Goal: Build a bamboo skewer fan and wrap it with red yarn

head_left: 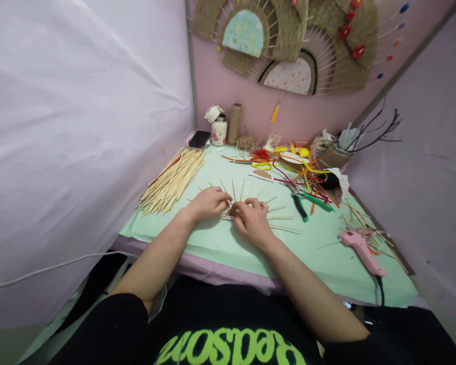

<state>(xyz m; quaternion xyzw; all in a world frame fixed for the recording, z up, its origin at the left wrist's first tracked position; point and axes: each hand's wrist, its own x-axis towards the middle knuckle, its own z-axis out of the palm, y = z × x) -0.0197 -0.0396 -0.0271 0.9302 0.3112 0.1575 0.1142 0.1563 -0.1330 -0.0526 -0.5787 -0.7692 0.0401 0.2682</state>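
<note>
On the pale green tabletop lies a fan of thin bamboo sticks (234, 190), spread like rays from a small base (228, 217) that my fingers largely cover. My left hand (210, 203) is at the fan's left side, its curled fingers pinching near the inner ends of the sticks. From the right, my right hand (253, 222) reaches over the base with bent fingers closed on the same inner part. The two hands nearly touch at the fingertips. Whatever fine piece may be between the fingers is too small to make out.
A pile of bamboo sticks (175, 180) lies left. Behind stand a bottle (219, 133) and twine roll (234, 124), near a phone (199, 139). Scissors (260, 165) and green-handled pliers (302, 205) lie among coloured strips. A pink glue gun (363, 251) rests right.
</note>
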